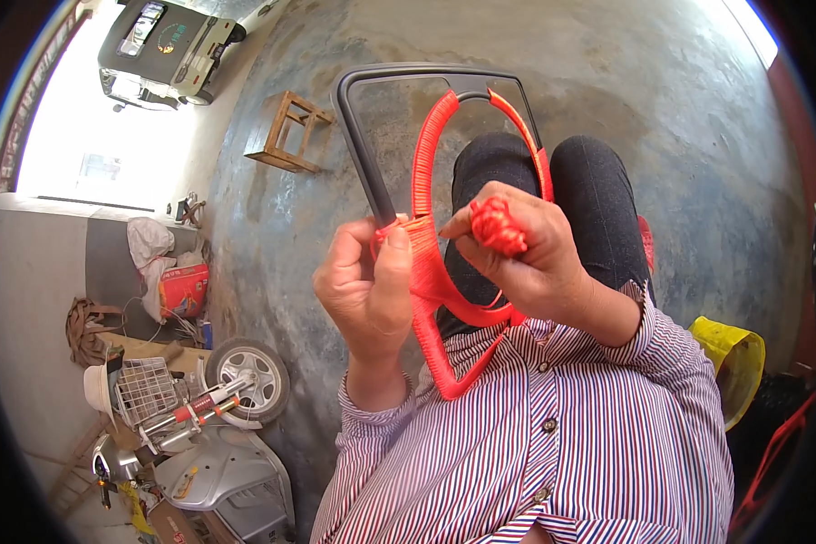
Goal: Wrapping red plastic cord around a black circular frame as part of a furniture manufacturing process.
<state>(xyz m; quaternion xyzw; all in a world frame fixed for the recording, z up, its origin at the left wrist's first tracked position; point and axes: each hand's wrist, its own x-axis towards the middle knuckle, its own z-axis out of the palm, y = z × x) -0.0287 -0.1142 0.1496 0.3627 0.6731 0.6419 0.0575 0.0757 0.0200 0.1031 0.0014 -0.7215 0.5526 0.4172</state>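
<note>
A black tubular frame [358, 145] with an inner loop stands tilted above my lap. Glossy red strip [435, 258] is wound tightly round much of the loop and the lower part, while the outer bar stays bare black. My left hand [369, 286] pinches the frame at its left side, thumb and fingers closed where the bare bar meets the red winding. Inside my right hand [530, 245] is a bunched bundle of red strip [498, 227], held just right of the wound middle. Its fingertips come close to the loop, but whether they touch it I cannot tell.
A wooden stool [286, 131] lies on its side on the concrete floor. To the left are a scooter [218, 467] with a wire basket, and a red package [183, 290] beside white sacks. A three-wheeled vehicle [168, 50] stands at the doorway. A yellow bag [730, 358] sits at my right.
</note>
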